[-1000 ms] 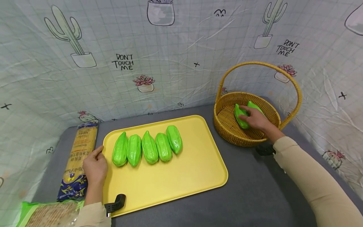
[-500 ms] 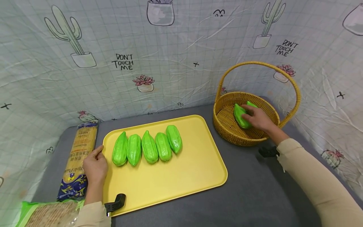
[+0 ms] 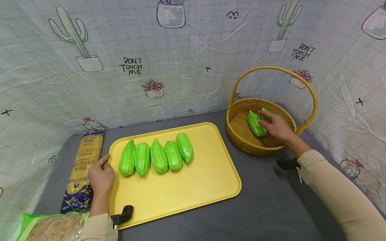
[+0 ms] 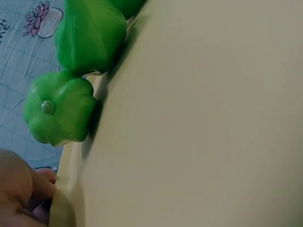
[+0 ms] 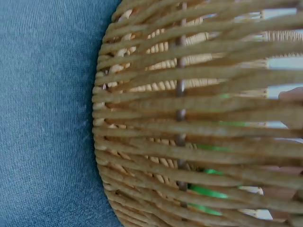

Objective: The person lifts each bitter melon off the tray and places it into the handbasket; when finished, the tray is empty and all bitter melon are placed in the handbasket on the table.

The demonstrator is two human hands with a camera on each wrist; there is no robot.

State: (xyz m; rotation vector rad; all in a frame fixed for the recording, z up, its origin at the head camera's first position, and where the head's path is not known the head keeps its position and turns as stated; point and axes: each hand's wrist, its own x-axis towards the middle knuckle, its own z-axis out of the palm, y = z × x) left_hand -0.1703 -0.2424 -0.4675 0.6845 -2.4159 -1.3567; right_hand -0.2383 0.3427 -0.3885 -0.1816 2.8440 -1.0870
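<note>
Several glossy green, ribbed, elongated fruits lie side by side on the yellow tray; the left wrist view shows the blunt stem end of one fruit. My left hand grips the tray's left rim, its fingertips partly hidden. Over the wicker basket at right, my right hand has its fingers spread loosely. Just beside those fingertips lies a green fruit in the basket; a second fruit is mostly hidden behind the hand. The right wrist view is filled largely by the basket's woven wall.
A long pack of noodles lies left of the tray, and another pack with green edges is at the lower left corner. The basket's tall handle arches above it. A patterned cloth hangs behind the grey table.
My right hand has loosened from the green fruit in the basket and drawn slightly right, away from it. The fruit stays in the basket. My left hand has not moved.
</note>
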